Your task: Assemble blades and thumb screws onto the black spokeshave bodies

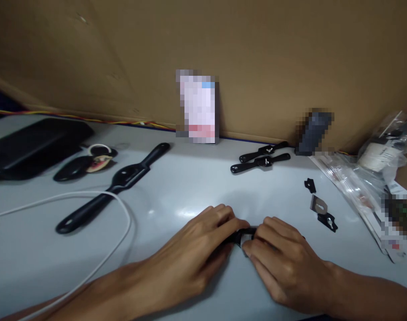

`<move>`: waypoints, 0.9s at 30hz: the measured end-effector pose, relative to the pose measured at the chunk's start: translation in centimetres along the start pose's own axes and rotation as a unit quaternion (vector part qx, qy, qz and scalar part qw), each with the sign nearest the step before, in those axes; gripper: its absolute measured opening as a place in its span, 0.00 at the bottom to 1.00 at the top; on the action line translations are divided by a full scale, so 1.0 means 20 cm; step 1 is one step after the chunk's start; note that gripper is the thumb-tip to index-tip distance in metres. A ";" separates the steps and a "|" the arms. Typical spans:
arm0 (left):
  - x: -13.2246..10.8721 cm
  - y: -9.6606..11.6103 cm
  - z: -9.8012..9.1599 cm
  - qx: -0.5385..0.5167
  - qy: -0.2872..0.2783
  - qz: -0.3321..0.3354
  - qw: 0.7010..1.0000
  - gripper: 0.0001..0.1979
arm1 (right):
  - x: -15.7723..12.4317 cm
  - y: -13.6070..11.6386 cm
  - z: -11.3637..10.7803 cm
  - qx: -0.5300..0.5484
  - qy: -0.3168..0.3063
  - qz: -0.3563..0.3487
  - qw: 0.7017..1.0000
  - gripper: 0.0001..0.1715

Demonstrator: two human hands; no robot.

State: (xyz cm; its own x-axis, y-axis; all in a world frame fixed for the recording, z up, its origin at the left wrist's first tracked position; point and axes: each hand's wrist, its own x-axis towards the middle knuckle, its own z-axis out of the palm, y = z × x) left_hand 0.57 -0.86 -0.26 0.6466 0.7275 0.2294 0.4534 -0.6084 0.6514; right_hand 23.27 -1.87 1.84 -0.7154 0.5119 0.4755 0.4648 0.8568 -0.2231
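Note:
My left hand (205, 240) is closed around one side of a black spokeshave (249, 230), low in the middle of the view. On its other side my right hand (286, 263) is closed too, with thumb and fingers pressed at a small pale metal blade (245, 243) in the tool's middle. Fingers cover most of the spokeshave. To the right lie a loose steel blade (319, 204), a black cap piece (327, 222) and another small black piece (309, 185). Two more spokeshaves (265, 163) rest beyond my hands.
A larger black spokeshave-shaped tool (126, 176) lies left, beside a white cable (123, 209) crossing near my left arm. Farther left are a black case (39, 147) and a dark oval object (73, 168). Plastic packaging (353, 191) lines the right. A cardboard wall (257, 58) stands behind.

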 end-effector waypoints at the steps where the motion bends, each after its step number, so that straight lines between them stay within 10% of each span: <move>1: 0.00 0.00 0.00 -0.001 -0.001 -0.001 1.000 0.20 | 0.00 0.00 0.01 0.009 -0.002 0.004 1.000 0.16; 16: 0.01 0.00 -0.01 0.025 -0.003 0.025 0.999 0.22 | 0.00 0.01 -0.01 0.197 -0.044 0.224 0.954 0.08; 27: 0.00 -0.01 -0.01 0.047 0.013 0.035 0.998 0.26 | -0.01 0.06 -0.08 0.153 -0.105 0.155 0.970 0.11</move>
State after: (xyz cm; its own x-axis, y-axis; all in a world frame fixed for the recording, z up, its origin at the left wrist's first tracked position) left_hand 0.37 -0.75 -0.26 0.6634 0.6896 0.2906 0.4645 -0.6839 0.5625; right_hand 24.86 -1.04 2.78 -0.6711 0.7219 0.1687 0.5206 0.6209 -0.5860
